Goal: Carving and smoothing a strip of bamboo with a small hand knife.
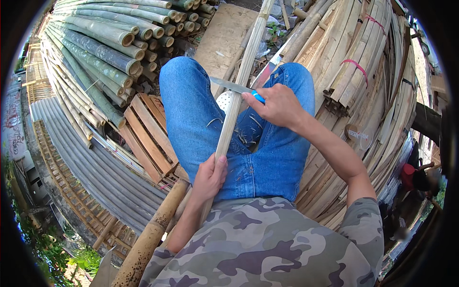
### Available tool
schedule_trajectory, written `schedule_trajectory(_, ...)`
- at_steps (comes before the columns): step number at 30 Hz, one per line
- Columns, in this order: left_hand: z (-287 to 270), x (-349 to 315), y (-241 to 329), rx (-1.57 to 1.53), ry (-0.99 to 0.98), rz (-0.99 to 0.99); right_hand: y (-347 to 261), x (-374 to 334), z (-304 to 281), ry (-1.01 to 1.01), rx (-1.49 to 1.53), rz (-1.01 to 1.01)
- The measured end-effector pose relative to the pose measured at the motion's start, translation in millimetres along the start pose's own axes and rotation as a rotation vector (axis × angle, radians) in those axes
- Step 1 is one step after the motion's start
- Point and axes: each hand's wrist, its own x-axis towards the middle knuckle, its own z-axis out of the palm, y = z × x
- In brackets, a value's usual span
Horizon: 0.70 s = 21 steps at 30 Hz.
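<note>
A long, pale bamboo strip [229, 122] runs lengthwise between my knees, from beside my left hip out past my feet. My left hand [210, 176] is closed around its near part, thumb lying along the top. In my right hand [279, 106] is a knife [242, 89] with a bright blue handle, its blade pointing left. The blade lies across the strip, at about knee height, and appears to touch it. Thin shavings [248, 131] cling to my jeans between the thighs.
Stacked green bamboo poles [107, 60] fill the far left, above a slatted wooden crate [146, 131] and a grey corrugated sheet [91, 158]. Bundles of split bamboo [356, 52], some tied with pink cord, lie on the right. A thick bamboo pole [150, 239] is near my left side.
</note>
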Motion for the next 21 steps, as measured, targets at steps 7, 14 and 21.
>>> schedule_trajectory(7, -3, 0, -9, -0.002, -0.040, 0.013, -7, -22, 9, -0.032, -0.035, -0.048)
schedule_trajectory(14, -2, 1, -6, 0.007, -0.023, 0.044, 6, -11, 13, 0.133, -0.112, -0.057)
schedule_trajectory(21, 0, 3, -5, -0.018, -0.002, 0.035, 8, -2, 11, 0.146, -0.173, -0.136)
